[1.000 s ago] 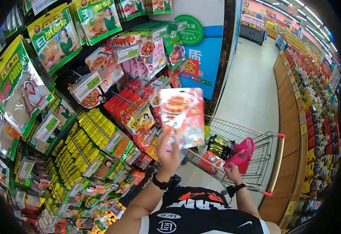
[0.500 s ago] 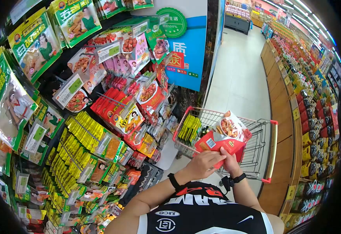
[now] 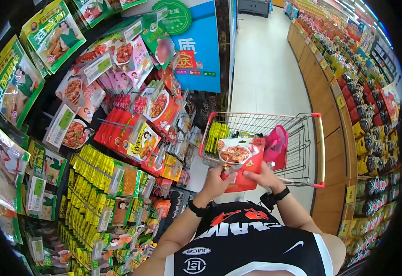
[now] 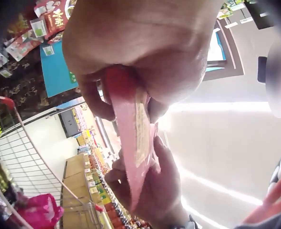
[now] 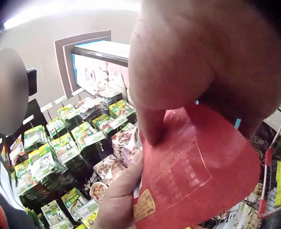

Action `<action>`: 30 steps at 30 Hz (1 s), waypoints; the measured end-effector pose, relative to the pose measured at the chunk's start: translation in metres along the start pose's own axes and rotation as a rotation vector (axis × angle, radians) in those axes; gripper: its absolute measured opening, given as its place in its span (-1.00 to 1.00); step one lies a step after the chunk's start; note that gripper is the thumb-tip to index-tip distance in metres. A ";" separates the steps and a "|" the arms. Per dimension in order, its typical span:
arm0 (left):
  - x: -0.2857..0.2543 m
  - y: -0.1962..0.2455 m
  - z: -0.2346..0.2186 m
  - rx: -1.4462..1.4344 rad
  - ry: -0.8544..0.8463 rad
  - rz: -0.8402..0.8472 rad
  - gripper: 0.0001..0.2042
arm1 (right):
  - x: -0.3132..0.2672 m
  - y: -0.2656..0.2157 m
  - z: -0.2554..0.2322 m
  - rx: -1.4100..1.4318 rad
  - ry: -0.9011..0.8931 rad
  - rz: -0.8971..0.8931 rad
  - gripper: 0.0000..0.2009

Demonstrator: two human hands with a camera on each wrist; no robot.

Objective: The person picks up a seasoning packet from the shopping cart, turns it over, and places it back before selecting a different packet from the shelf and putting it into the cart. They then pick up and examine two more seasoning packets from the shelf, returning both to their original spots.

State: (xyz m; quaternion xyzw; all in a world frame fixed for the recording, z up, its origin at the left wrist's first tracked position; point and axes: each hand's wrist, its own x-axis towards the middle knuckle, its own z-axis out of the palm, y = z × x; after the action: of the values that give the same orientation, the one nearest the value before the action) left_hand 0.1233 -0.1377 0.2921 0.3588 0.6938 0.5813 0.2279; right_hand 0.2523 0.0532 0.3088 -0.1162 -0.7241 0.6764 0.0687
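Head camera: both hands (image 3: 215,185) grip packet (image 3: 251,161) edges, aisle floor (image 3: 272,69) beyond

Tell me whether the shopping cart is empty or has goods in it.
It has goods: the shopping cart holds yellow-green packets and a pink bag.

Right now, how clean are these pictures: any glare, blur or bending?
Head: the wooden display front bows with the lens, corners go black, the red packet looks fairly clear. Left wrist: ceiling light strips glare white, the packet's print is too soft to read. Right wrist: glare along the top, the near right hand partly shaded, a blurred oval at left.
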 end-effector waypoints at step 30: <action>0.001 -0.067 -0.061 -0.582 0.091 -0.146 -0.61 | 0.051 0.044 0.099 0.998 0.393 0.031 -0.85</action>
State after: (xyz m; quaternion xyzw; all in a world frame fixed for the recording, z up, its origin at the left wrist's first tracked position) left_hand 0.0624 -0.1801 0.2404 0.2013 0.5317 0.7532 0.3309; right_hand 0.1807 -0.0260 0.2550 -0.2047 -0.2861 0.9048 0.2398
